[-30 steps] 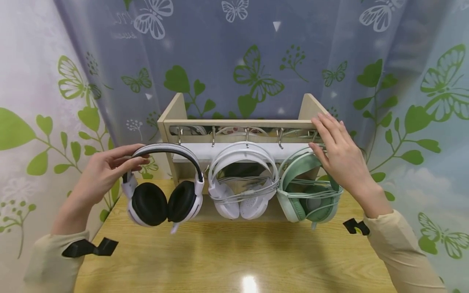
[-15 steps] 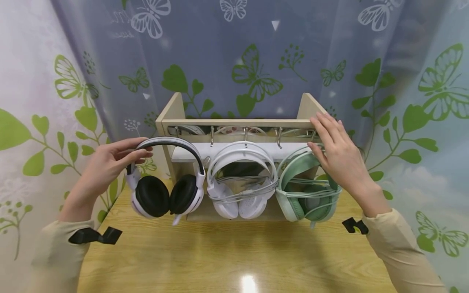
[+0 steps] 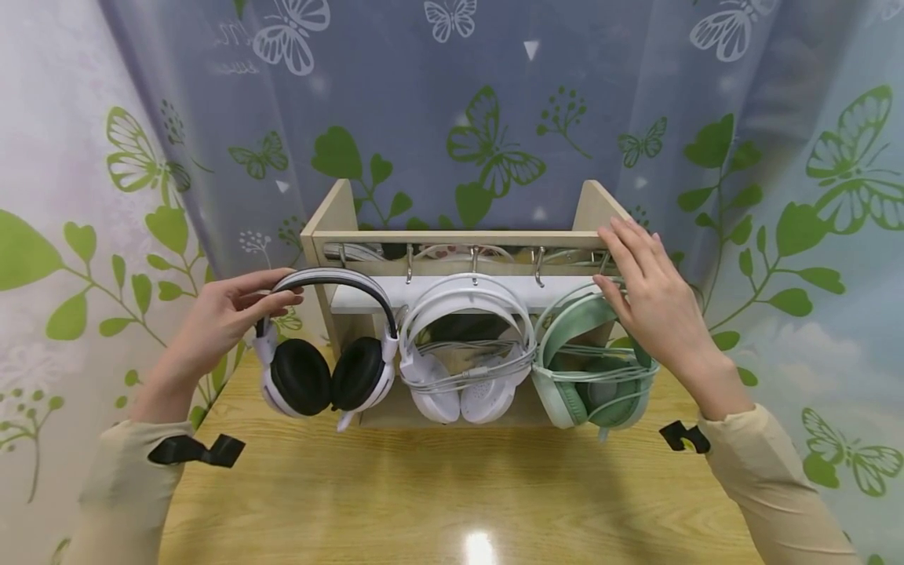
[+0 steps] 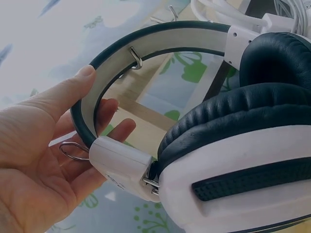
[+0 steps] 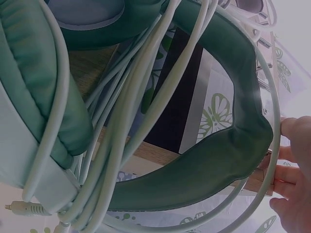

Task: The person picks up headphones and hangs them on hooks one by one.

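Note:
My left hand (image 3: 222, 314) pinches the headband of white headphones with black ear pads (image 3: 302, 377), at the left end of a wooden rack (image 3: 452, 236). In the left wrist view the thumb lies outside the headband (image 4: 160, 38), fingers behind, and a metal hook (image 4: 137, 57) shows inside the band's loop. Whether the band bears on a hook cannot be told. My right hand (image 3: 657, 306) rests on the rack's right end with its fingers extended. Just below it hang green headphones (image 3: 558, 392), their cable wound round them. All-white headphones (image 3: 434, 396) hang at the middle, also cable-wrapped.
Several metal hooks (image 3: 410, 263) line the rack's front rail above a white shelf (image 3: 381, 294). The rack stands on a wood-grain table (image 3: 452, 486). A curtain with butterflies and leaves (image 3: 452, 118) hangs behind and on both sides.
My left hand has moved the black-padded headphones right and slightly up, closer to the rack and the white headphones. The right hand stays on the rack's end.

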Available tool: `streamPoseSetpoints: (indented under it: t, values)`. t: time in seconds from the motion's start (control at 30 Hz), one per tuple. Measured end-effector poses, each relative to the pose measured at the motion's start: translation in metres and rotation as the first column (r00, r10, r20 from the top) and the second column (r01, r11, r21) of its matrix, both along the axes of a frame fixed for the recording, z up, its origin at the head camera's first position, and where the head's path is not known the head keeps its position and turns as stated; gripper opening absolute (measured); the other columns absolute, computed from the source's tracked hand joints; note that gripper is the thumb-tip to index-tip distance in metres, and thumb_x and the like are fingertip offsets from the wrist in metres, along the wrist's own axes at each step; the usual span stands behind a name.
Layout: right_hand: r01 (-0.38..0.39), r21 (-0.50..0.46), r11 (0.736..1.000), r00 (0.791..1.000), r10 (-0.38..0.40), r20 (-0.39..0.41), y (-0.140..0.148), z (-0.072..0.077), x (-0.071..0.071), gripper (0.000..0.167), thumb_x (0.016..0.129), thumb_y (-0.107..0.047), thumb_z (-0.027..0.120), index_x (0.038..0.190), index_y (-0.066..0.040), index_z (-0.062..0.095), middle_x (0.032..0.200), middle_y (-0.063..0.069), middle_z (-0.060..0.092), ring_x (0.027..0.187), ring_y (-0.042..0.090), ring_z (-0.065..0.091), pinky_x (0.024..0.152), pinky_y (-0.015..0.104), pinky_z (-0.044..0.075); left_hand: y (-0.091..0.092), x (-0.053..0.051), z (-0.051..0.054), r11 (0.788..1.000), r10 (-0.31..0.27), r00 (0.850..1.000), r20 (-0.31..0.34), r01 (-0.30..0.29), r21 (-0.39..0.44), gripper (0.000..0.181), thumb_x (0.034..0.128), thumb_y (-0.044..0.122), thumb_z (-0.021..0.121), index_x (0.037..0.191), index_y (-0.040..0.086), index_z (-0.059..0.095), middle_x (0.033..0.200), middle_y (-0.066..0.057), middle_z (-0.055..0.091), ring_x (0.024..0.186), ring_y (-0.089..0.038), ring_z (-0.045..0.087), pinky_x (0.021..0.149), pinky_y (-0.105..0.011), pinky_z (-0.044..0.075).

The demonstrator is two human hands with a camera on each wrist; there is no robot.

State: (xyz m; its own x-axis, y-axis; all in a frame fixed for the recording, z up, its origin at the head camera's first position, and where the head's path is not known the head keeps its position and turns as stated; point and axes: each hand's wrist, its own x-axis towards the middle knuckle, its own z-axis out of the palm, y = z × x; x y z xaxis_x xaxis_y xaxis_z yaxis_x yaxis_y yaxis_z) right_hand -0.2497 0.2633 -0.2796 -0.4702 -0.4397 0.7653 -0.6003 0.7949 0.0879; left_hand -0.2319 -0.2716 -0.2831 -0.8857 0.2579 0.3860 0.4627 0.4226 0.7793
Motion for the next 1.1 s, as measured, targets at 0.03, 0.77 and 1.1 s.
streamPoseSetpoints:
  t: [0.03, 0.77, 1.1]
  values:
    - [0.000, 0.000, 1.000, 1.000, 0.000, -0.001, 0.000, 0.000, 0.000, 0.060, 0.109, -0.040, 0.043, 0.153, -0.001, 0.041, 0.157, 0.021, 0.039, 0.148, 0.038, 0.033, 0.123, 0.052, 0.020, 0.000, 0.000, 0.000, 1.000, -0.002, 1.000, 0.003, 0.002, 0.002, 0.042, 0.1032, 0.016, 0.061, 0.143, 0.002, 0.056, 0.105, 0.018, 0.075, 0.094, -0.001, 0.071, 0.081, -0.017, 0.055]
    - [0.002, 0.000, 1.000, 1.000, -0.002, -0.010, -0.001, -0.001, 0.000, 0.061, 0.109, -0.042, 0.040, 0.153, 0.000, 0.040, 0.157, 0.021, 0.039, 0.148, 0.038, 0.032, 0.123, 0.054, 0.021, -0.001, -0.004, -0.012, 0.996, -0.045, 0.999, 0.013, 0.044, 0.078, 0.040, 0.1046, 0.014, 0.057, 0.144, 0.007, 0.057, 0.114, 0.011, 0.075, 0.102, -0.003, 0.070, 0.086, -0.017, 0.053]
    - [0.004, -0.002, 1.000, 1.000, -0.004, -0.010, 0.000, -0.002, 0.000, 0.058, 0.109, -0.037, 0.046, 0.154, -0.001, 0.040, 0.158, 0.021, 0.039, 0.148, 0.037, 0.032, 0.123, 0.053, 0.021, 0.003, -0.011, -0.021, 0.990, 0.055, 0.998, 0.022, -0.057, 0.125, 0.040, 0.1028, 0.021, 0.061, 0.142, 0.012, 0.060, 0.112, 0.011, 0.075, 0.103, -0.004, 0.070, 0.085, -0.017, 0.053]
